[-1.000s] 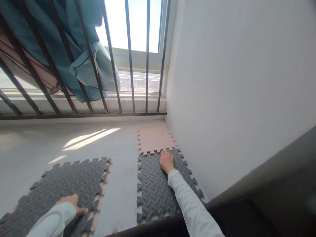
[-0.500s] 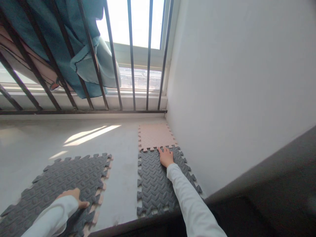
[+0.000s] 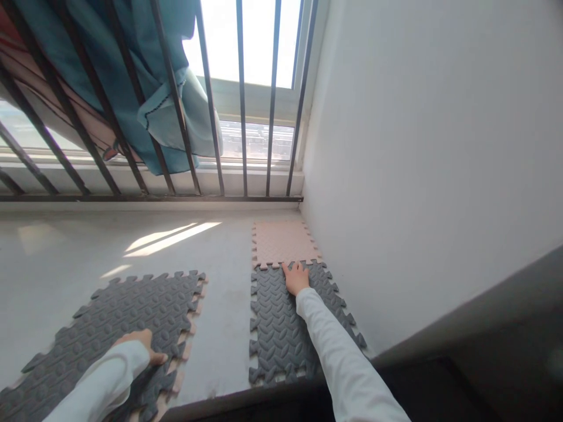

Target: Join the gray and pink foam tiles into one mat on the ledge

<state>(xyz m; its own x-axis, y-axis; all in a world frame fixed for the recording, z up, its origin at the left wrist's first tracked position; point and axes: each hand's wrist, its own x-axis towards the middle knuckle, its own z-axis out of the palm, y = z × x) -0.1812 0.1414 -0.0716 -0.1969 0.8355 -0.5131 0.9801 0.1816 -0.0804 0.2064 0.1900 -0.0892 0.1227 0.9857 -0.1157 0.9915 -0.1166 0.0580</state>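
Note:
A pink foam puzzle mat (image 3: 284,241) lies in the corner, its near edge meeting a dark grey foam puzzle mat (image 3: 275,322). On that seam, my right hand (image 3: 297,278) presses down with its fingertips apart, holding nothing. At the lower left, another grey foam mat (image 3: 145,305) lies over a pink one (image 3: 190,337), whose toothed edge shows at the right. My left hand (image 3: 143,344) rests on top of this stack, thumb stretched out toward its right edge. The sleeve hides part of the left hand.
A white wall (image 3: 417,146) rises along the right. Dark railing bars (image 3: 243,117) stand at the back, with blue cloth (image 3: 162,117) hanging behind them before the window. The pale floor (image 3: 224,305) ends at a dark front edge (image 3: 229,404).
The view has shifted slightly, so things appear farther right. My right hand stays at the seam with barely any movement. My left hand remains on the stacked mats.

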